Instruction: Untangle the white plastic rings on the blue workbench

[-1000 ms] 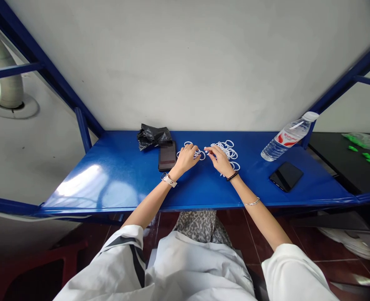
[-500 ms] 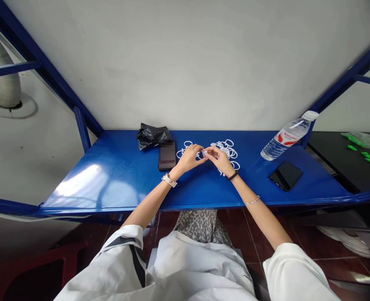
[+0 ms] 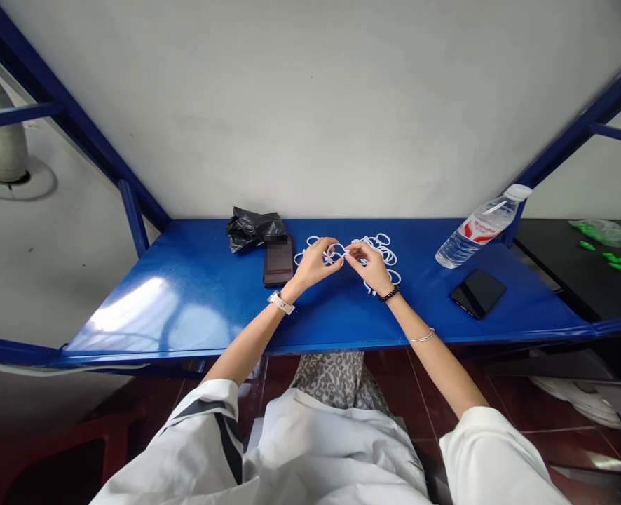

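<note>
In the head view, you are working with two bare hands above one blue worktop (image 3: pixel 331 315). Your right hand (image 3: pixel 373 270) is pinching one white ring (image 3: pixel 336 246) at its right edge, thumb and fingers closing together there. Your left hand (image 3: pixel 310 268) is curving around the other side of that ring, with a gap showing between its thumb and fingers; you cannot tell whether they are gripping it.

More white rings are lying in two groups. The smaller group (image 3: pixel 312 240) is sitting around your left fingers, and the larger heap (image 3: pixel 387 254) is spreading beside and behind your right hand. The rings are overlapping and your hands are covering parts of both groups, so neither count is showing clearly.

Two phones are lying flat: the left phone (image 3: pixel 278 261) is resting just beside your left hand, and the right phone (image 3: pixel 478 294) is resting well apart from your right hand. One crumpled black plastic bag (image 3: pixel 255 228) is bunching up against the left phone's far end. One capped water bottle (image 3: pixel 477 230) is standing behind the right phone.

To the right, one black surface (image 3: pixel 557 259) is carrying small green pieces (image 3: pixel 617 262), too small to count surely, and one clear bag (image 3: pixel 608 232) with green in it.
</note>
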`<state>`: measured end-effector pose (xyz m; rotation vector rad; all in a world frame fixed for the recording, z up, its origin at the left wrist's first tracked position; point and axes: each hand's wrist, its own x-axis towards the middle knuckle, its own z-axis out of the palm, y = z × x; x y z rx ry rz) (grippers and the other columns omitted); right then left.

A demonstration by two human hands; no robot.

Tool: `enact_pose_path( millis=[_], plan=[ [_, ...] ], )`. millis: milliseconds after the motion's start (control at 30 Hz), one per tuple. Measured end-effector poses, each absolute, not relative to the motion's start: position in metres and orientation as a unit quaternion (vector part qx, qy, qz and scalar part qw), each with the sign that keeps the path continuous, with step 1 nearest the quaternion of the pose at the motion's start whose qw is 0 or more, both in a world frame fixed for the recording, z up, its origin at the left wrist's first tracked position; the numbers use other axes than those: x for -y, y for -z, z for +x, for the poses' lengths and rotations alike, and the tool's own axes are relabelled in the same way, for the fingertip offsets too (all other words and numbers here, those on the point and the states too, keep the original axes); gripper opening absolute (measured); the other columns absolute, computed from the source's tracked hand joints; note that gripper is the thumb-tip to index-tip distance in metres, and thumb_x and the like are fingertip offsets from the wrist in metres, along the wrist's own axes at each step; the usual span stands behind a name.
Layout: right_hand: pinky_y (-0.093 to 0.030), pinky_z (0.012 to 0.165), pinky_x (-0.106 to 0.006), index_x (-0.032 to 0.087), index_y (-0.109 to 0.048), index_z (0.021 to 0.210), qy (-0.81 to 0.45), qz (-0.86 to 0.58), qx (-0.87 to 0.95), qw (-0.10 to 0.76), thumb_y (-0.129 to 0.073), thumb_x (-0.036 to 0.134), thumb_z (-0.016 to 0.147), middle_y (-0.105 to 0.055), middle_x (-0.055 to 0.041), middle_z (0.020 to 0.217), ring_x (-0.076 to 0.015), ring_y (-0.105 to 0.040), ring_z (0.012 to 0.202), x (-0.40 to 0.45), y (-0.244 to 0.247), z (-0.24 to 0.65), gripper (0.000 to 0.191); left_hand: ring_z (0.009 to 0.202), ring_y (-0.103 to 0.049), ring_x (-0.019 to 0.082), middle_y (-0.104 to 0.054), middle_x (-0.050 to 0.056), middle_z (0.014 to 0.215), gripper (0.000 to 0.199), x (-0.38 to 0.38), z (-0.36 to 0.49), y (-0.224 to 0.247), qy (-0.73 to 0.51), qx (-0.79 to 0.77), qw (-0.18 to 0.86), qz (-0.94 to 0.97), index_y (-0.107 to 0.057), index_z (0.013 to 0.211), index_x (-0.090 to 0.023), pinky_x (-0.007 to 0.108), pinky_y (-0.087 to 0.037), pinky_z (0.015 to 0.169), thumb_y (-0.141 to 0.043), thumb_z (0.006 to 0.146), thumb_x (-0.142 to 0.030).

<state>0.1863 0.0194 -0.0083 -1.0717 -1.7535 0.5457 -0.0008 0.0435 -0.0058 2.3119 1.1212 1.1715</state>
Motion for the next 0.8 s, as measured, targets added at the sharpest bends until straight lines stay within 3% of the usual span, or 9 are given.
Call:
enact_pose_path(
  millis=[300, 567, 800],
  plan=[
    [-0.058, 0.082, -0.04, 0.023, -0.07, 0.099, -0.216, -0.437, 0.724, 0.488, -0.059, 0.042, 0.093, -0.074, -0.0057, 0.095, -0.022, -0.07, 0.084, -0.0204, 0.0089, 0.1866, 0.023, 0.085, -0.062, 0.018, -0.064, 0.006, 0.099, 0.031, -0.0406, -0.0025, 0.0015, -0.391, -0.403, 0.094, 0.822, -0.057, 0.111, -0.019, 0.028, -0.048, 0.072, -0.068, 0.086, -0.035],
    [-0.058, 0.079, -0.04, 0.023, -0.072, 0.096, -0.219, -0.442, 0.716, 0.493, -0.057, 0.046, 0.095, -0.074, -0.0048, 0.087, -0.0218, -0.07, 0.077, -0.0192, 0.0071, 0.1869, 0.027, 0.087, -0.064, 0.019, -0.064, 0.006, 0.099, 0.034, -0.0391, -0.0028, 0.001, -0.38, -0.394, 0.089, 0.832, -0.056, 0.112, -0.019, 0.027, -0.047, 0.071, -0.068, 0.088, -0.039],
    [-0.056, 0.079, -0.039, 0.022, -0.07, 0.089, -0.204, -0.444, 0.723, 0.489, -0.057, 0.047, 0.094, -0.073, -0.0061, 0.089, -0.0231, -0.069, 0.083, -0.0187, 0.0064, 0.1876, 0.028, 0.083, -0.062, 0.018, -0.064, 0.006, 0.094, 0.033, -0.0388, -0.003, 0.0023, -0.372, -0.367, 0.093, 0.847, -0.058, 0.115, -0.019, 0.027, -0.047, 0.07, -0.067, 0.09, -0.038]
  ],
)
